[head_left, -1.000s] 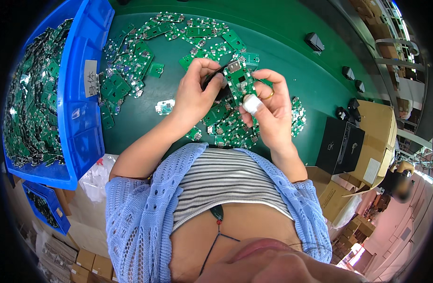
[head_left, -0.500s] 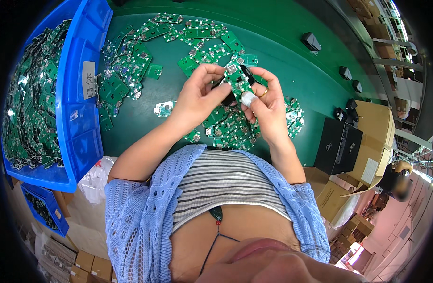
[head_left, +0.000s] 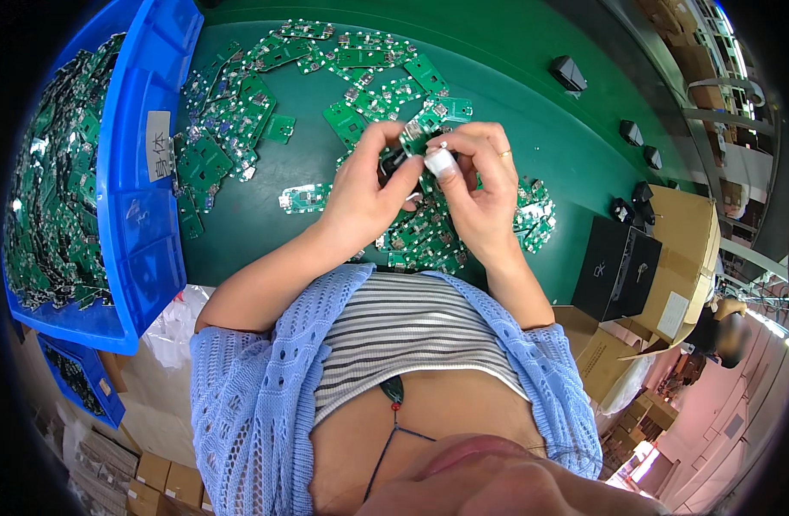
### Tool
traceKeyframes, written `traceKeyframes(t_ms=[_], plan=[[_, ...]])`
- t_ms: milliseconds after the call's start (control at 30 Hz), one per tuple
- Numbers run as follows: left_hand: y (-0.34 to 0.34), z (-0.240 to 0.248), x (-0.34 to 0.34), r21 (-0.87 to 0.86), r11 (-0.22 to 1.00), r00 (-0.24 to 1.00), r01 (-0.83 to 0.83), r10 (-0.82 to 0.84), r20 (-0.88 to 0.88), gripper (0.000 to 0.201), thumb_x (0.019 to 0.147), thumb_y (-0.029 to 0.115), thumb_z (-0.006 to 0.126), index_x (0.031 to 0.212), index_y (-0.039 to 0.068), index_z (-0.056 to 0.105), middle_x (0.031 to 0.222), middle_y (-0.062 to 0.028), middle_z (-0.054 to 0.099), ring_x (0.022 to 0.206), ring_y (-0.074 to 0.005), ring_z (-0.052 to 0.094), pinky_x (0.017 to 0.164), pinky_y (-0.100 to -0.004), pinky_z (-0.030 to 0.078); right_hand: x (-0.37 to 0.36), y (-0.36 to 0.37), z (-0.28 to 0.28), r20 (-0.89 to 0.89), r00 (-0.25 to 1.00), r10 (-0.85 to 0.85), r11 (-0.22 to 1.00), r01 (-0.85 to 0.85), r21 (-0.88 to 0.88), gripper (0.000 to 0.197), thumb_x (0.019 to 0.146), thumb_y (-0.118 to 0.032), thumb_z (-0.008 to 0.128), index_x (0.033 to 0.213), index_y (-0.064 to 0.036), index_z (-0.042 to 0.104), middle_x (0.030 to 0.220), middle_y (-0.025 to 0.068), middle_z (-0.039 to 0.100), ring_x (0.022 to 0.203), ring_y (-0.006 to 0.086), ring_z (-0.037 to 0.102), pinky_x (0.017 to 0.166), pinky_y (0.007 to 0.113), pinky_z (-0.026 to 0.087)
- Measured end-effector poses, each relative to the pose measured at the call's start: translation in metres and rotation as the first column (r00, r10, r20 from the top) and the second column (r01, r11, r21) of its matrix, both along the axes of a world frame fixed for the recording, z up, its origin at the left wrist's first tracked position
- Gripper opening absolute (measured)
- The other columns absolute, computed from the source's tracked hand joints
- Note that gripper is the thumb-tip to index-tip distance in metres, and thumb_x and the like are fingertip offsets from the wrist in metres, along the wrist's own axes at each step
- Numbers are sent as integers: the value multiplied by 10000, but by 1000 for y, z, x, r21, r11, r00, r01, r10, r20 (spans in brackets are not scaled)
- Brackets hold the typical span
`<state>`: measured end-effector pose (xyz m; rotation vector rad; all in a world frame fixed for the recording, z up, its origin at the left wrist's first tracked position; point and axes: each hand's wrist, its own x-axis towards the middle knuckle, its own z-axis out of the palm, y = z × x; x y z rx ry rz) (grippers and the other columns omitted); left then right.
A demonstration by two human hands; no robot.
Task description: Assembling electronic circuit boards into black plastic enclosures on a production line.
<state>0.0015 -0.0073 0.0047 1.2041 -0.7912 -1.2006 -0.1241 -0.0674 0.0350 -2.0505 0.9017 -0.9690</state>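
Note:
Over the green table, my left hand (head_left: 366,182) is closed around a green circuit board (head_left: 414,131) and a small black part (head_left: 393,163) under it. Its thumb and index finger pinch them from the left. My right hand (head_left: 482,182) comes from the right, its fingers curled in against the same board. A white wrap (head_left: 440,162) covers my right thumb and hides part of the board. A heap of circuit boards (head_left: 425,241) lies below my hands. One loose board (head_left: 305,198) rests beside my left wrist.
At the left stands a blue bin (head_left: 145,249) packed with circuit boards. More boards (head_left: 240,112) are strewn over the far left of the table. A black box (head_left: 616,267) and an opened cardboard box (head_left: 682,258) stand at the right, with small black housings (head_left: 568,75) along the far edge.
My right hand has turned inward, its fingers curling and its wrapped thumb moving up and left over the board. The held board now shows less of its face. My left hand keeps its grip.

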Motion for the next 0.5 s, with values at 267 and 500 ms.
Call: traceKeyframes(t_ms=[267,500], plan=[[1,7,6,-207,972,962,-113,159,220,177,820,35,581,987,85,613,1017,-64,508,629,-83,535,468,-205,457,-1,-12,13,-308,951,12,914,-136,-383,135,698,-26,623,799,-57,539,780,55,512,716,232,521,563,316,446],[-1,8,8,-400,911,826,-100,300,478,134,751,33,661,877,70,636,979,-60,531,655,-103,532,505,-227,444,1,-7,25,-481,876,-1,829,-269,-491,188,614,-36,632,764,-83,529,764,45,501,708,206,513,553,320,442]])
